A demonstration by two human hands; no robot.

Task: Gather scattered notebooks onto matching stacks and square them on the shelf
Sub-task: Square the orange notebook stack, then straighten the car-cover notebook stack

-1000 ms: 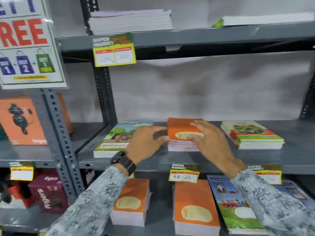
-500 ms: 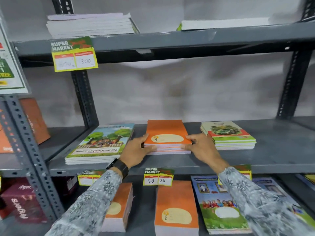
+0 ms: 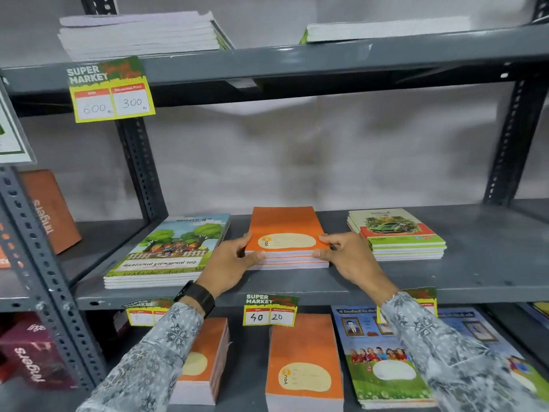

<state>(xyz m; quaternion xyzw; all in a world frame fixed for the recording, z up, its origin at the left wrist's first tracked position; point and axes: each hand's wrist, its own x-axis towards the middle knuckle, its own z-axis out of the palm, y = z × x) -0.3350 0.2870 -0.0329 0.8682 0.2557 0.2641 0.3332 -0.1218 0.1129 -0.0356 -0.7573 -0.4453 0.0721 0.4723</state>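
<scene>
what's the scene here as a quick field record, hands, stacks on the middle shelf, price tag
left hand: grips the left front corner of the orange stack
right hand: grips its right front corner
left neighbour: tree-cover stack, apart
right neighbour: car-cover stack, apart
middle shelf: grey metal
price tag: reads 40 and 20
orange stack edges: nearly flush

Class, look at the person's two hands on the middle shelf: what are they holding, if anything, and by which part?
Both hands grip the orange notebook stack at its near corners: the left hand on the near left corner, the right hand on the near right corner. The stack rests on the shelf.
</scene>
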